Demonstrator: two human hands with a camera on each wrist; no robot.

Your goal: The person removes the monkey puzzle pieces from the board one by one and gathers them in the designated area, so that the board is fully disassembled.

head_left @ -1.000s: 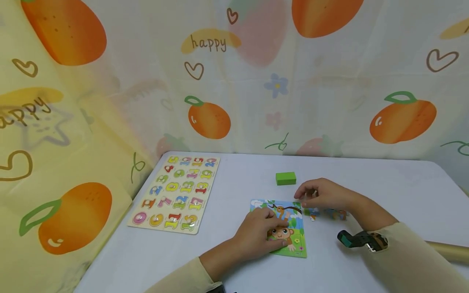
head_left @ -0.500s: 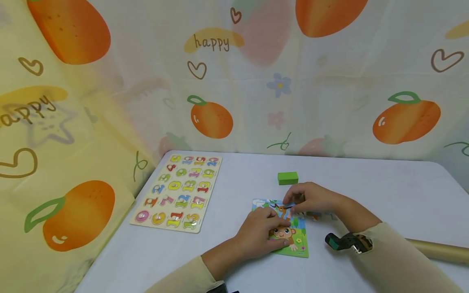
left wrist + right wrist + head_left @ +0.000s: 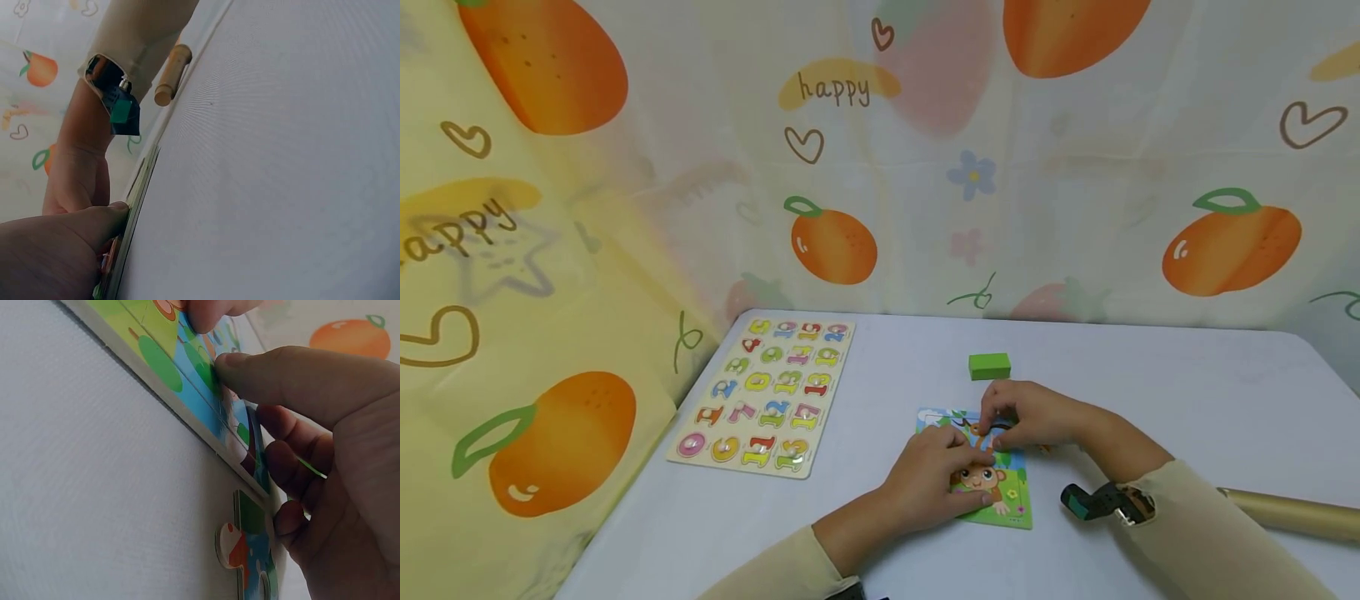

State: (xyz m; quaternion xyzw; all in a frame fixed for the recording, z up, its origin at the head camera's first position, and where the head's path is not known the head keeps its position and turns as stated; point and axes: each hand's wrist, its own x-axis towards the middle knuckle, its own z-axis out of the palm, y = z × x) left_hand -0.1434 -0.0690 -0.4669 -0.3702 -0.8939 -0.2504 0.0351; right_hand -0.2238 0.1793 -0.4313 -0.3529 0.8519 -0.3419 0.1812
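Observation:
A flat jigsaw puzzle with cartoon monkeys on a green and blue background lies on the white table. My left hand rests across its left part, fingers and thumb touching the picture; in the left wrist view, the left thumb meets its face near the edge. My right hand is over the upper right part with bent fingers. In the right wrist view its thumb tip touches the picture; the index fingertip is hidden, and I cannot tell whether a piece is pinched. A loose puzzle piece lies beside the board.
A green block stands behind the puzzle. To the left lies a number board with colored numerals in rows. A gold-colored tube lies by the right forearm. A fruit-printed curtain hangs along the table's back and left side.
My right hand has moved left from the puzzle's right edge onto its upper part, and its fingertips are lower now. The left hand has stayed in place on the puzzle.

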